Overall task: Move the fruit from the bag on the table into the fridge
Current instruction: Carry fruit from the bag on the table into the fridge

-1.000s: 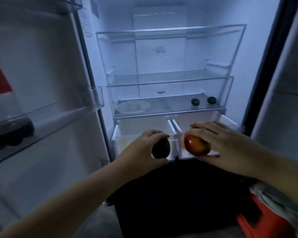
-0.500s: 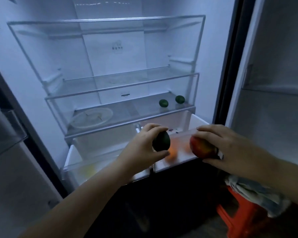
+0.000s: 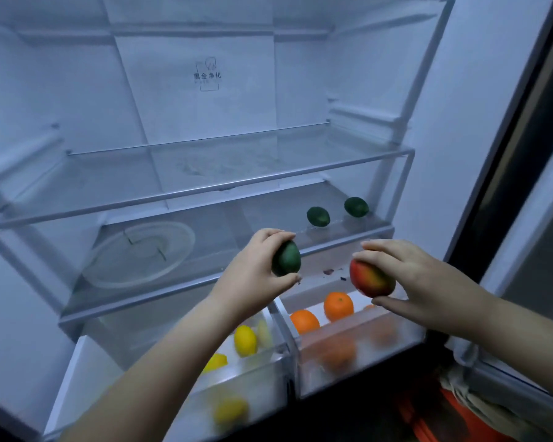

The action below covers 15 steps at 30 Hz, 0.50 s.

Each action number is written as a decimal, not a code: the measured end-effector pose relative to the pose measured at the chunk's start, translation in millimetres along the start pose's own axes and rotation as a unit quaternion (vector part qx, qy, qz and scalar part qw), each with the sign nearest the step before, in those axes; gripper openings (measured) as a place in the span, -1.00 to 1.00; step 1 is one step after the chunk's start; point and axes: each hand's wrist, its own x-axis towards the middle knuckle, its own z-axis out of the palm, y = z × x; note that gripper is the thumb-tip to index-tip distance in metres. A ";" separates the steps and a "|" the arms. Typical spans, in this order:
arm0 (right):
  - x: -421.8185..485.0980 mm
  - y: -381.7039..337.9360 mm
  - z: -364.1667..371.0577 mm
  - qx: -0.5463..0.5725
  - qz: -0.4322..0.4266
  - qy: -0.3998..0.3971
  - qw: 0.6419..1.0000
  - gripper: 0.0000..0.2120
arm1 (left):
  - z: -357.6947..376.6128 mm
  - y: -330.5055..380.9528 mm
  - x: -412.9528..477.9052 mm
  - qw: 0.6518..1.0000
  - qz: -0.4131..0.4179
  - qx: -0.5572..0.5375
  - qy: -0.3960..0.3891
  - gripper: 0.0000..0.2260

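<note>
While both bare arms reach into the open white fridge (image 3: 300,90), the left grip (image 3: 253,275) curls its fingers over the top and its thumb under a smooth, dark green, egg-shaped fruit (image 3: 287,259), holding it clear of every surface. Just right of it and apart from it, the right grip (image 3: 428,282) pinches a glossy red-and-yellow mango-like fruit (image 3: 372,279) between fingertips above and thumb below. Beyond the two grips, a clear glass shelf (image 3: 262,218) with a pale front rail carries two more round dark green fruits (image 3: 318,216), side by side. Farther left of the left grip, a transparent round plate (image 3: 141,253) lies on the same shelf. Beneath the right grip, a clear plastic drawer (image 3: 364,362) stands pulled out with round oranges (image 3: 338,306) in it. Beneath the left grip's wrist, the neighbouring clear drawer (image 3: 253,387) holds oval yellow lemons (image 3: 245,340). Down to the right of the right grip, crumpled pale cloth (image 3: 479,400) lies on something of bright orange-red plastic (image 3: 457,413).
</note>
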 end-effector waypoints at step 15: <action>42.3 55.7 25.7 0.012 0.017 0.023 1.000 -0.39 | 65.4 -47.1 72.7 0.997 -0.012 0.071 -0.004 -0.45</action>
